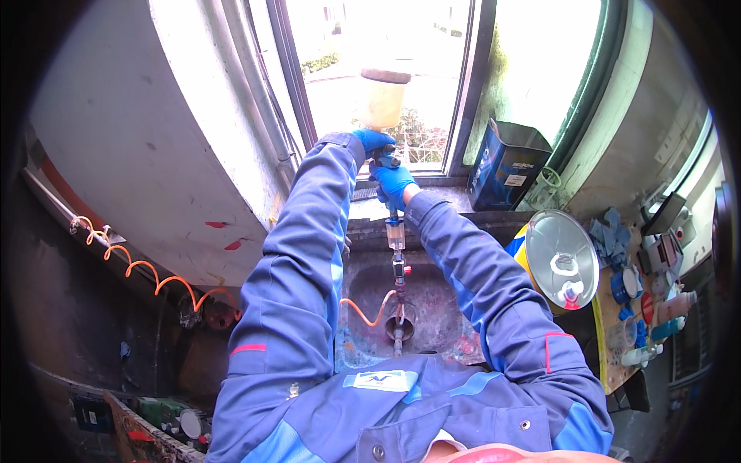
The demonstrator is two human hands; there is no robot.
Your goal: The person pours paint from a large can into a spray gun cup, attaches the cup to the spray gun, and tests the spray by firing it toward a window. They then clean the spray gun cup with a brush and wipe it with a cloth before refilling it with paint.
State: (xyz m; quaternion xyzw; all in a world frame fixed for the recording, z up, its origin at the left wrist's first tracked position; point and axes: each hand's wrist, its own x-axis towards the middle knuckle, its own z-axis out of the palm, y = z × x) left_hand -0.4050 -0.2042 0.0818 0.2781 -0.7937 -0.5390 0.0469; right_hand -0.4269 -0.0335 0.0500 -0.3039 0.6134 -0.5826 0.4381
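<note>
Head view: The gloved right grip (395, 182) is closed around the spray gun (389, 160), which is held in front of the window (332, 100). The gloved left grip (373, 140) is at the gun's upper end, just below the yellowish cup (384, 106); its finger closure cannot be determined. A clear inline filter (396, 234) sits beneath the gun, near the stained sink (359, 287). A drum (570, 245) stands right of the sink.
</note>
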